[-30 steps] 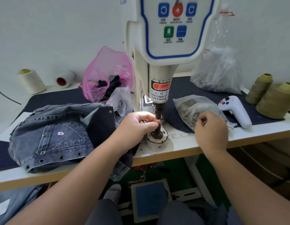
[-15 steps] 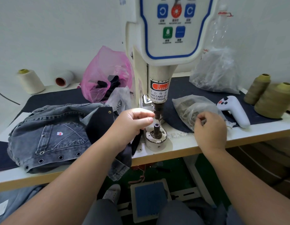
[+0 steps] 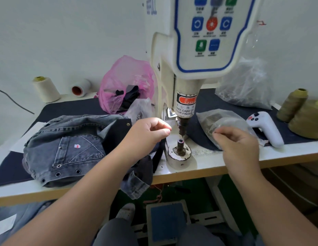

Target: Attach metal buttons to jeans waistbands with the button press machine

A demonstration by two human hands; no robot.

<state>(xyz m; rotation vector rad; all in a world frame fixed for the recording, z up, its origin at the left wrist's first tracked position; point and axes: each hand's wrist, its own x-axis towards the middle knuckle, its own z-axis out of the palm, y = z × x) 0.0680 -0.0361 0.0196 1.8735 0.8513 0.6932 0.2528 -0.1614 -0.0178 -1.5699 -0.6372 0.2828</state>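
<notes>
Gap between punch and lower die open from table front edge; jeans crowd left, clear bag right.

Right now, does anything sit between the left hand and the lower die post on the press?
Nothing visible does. The left hand hovers just left of the lower die post, with open table between them. The jeans lie further left.
</notes>
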